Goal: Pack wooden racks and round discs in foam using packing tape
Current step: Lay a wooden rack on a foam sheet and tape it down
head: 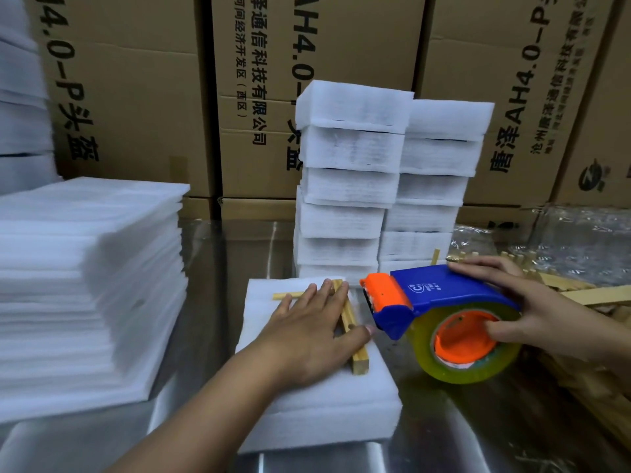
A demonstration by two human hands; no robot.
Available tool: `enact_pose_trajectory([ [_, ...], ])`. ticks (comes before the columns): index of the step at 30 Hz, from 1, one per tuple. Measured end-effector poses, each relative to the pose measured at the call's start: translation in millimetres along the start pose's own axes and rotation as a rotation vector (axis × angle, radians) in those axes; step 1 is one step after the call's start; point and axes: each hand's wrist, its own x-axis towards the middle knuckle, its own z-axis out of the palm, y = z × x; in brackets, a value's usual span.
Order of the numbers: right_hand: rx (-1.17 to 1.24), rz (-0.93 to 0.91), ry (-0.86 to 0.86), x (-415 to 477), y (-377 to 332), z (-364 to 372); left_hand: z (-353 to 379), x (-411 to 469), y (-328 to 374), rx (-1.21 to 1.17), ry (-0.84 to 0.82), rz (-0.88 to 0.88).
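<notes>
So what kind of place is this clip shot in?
Probably a warehouse or factory packing station: printed cardboard cartons stacked behind, piles of foam sheets, finished foam-wrapped bundles, and a tape dispenser in the right hand.

Left hand [312,331] covers the middle of the wooden rack [351,331]; only its stick ends show. Right hand [532,314]: thumb hidden inside tape roll [467,343] core. Loose wooden racks [587,291] cut off at right edge. Dispenser label [421,287] too small to read.
</notes>
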Motion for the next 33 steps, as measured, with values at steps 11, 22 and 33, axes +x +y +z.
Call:
enact_pose_trajectory([
  [11,-0.279,0.032,0.060,-25.2,22.8,-32.0,0.7,-1.1,-0.8,-0.015,-0.006,-0.002],
  [22,-0.579,-0.094,-0.237,15.2,-23.6,-7.9,0.6,-2.2,1.1,-0.015,0.013,-0.004],
  [33,-0.619,-0.047,-0.358,38.4,-28.5,-6.4,3.9,0.0,-0.4,-0.016,0.043,0.007],
])
